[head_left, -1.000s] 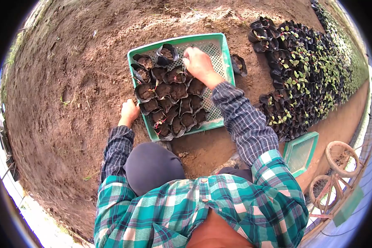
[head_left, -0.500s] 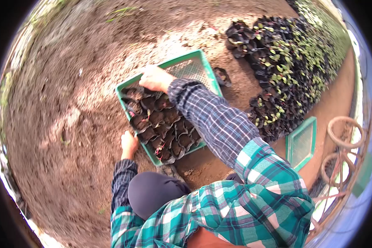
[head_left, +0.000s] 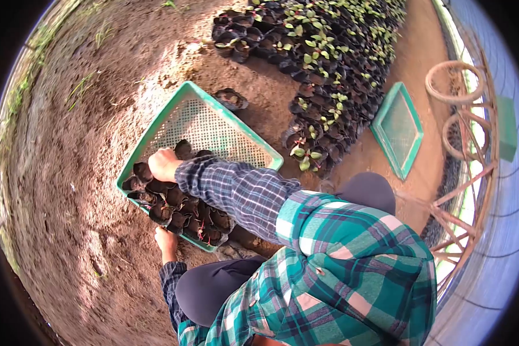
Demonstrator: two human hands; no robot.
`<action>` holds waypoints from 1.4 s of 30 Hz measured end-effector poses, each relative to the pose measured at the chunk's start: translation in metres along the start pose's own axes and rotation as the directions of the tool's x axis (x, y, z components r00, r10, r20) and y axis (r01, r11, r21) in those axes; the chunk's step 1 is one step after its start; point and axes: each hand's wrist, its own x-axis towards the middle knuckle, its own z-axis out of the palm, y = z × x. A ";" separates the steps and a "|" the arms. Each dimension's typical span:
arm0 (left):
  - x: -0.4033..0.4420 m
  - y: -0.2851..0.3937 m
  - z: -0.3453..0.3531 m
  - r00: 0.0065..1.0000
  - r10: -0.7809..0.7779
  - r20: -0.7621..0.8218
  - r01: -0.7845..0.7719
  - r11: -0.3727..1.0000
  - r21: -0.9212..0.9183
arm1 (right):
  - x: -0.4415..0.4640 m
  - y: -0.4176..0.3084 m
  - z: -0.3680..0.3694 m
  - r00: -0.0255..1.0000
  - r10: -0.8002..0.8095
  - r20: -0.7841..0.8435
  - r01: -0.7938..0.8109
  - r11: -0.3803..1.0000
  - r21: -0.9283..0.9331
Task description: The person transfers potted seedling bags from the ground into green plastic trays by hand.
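Soil ground (head_left: 63,150): bare room is left along the tray's left side.
Seedling block (head_left: 323,57): separated from the tray by a strip of soil.
Green mesh tray (head_left: 216,126): seen more slanted than a second ago; bare mesh is bounded by the raised far rim.
Black grow bags (head_left: 161,213): clustered at the tray's near-left end.
Right hand (head_left: 164,164): now shifted deeper over the bags, so their handling seems under way; fingers are curled, any hold hidden.
Left hand (head_left: 166,244): placed by the near rim; grip cannot be judged.
Single bag (head_left: 231,99): set outside the far rim.
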 end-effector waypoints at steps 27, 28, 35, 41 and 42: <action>0.030 -0.004 0.003 0.980 0.058 0.188 -0.022 0.982 -0.186 | -0.420 0.428 -0.126 0.411 0.912 -0.010 -0.315 0.152 0.937; 0.032 -0.005 0.005 0.980 0.058 0.193 -0.021 0.982 -0.188 | -0.418 0.421 -0.120 0.411 0.911 0.002 -0.316 0.141 0.938; 0.039 -0.013 0.008 0.976 0.056 0.210 -0.011 0.977 -0.212 | -0.377 0.394 -0.104 0.391 0.863 -0.320 -0.394 0.471 0.789; 0.042 -0.017 0.009 0.973 0.045 0.228 0.006 0.975 -0.221 | -0.374 0.420 -0.069 0.406 0.771 -0.490 -0.482 0.636 0.602; 0.041 -0.018 0.008 0.973 0.039 0.230 0.013 0.975 -0.221 | -0.376 0.416 -0.069 0.398 0.786 -0.472 -0.473 0.617 0.629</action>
